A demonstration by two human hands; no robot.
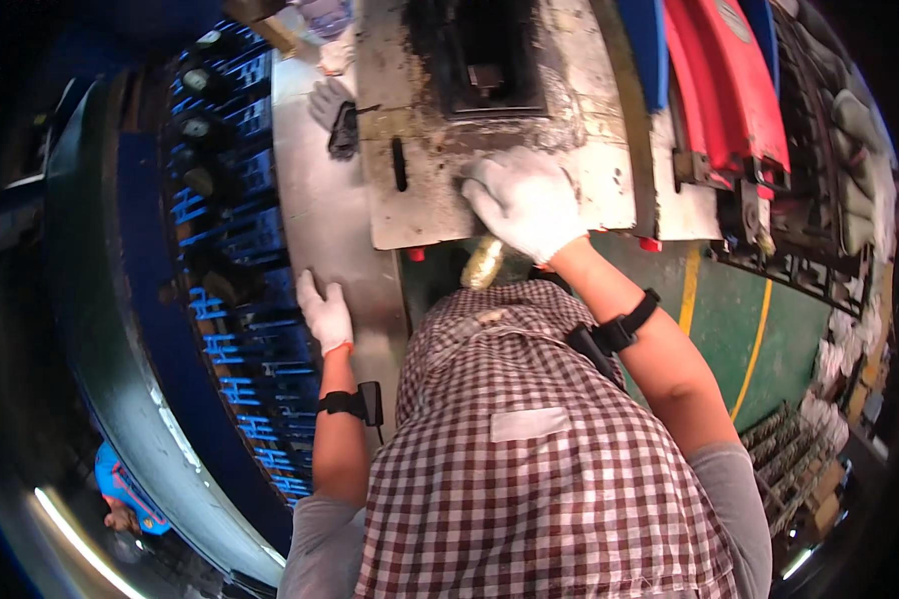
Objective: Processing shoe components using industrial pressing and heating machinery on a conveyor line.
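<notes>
My right hand (529, 205), in a white glove, is low over the worn, stained worktable (400, 215), near its front edge. Its fingers are curled under, and a handle wrapped in yellowish tape (482, 264) sticks out from beneath the palm over the edge; the tool's other end is hidden. Just beyond the hand lies a dark rectangular frame (494, 105) with a blackened recess. To the left, my gloved left hand (327, 316) rests at the edge of a smooth metal surface (320, 220), fingers stretched apart, holding nothing.
Grey and black gloves (338, 115) lie on the metal surface. Blue racks (235, 250) run along the left, beside a long curved metal panel (100, 280). A red part (724, 85) stands at far right, near dark metal racking (809, 265). A person in blue (125, 489) is at lower left.
</notes>
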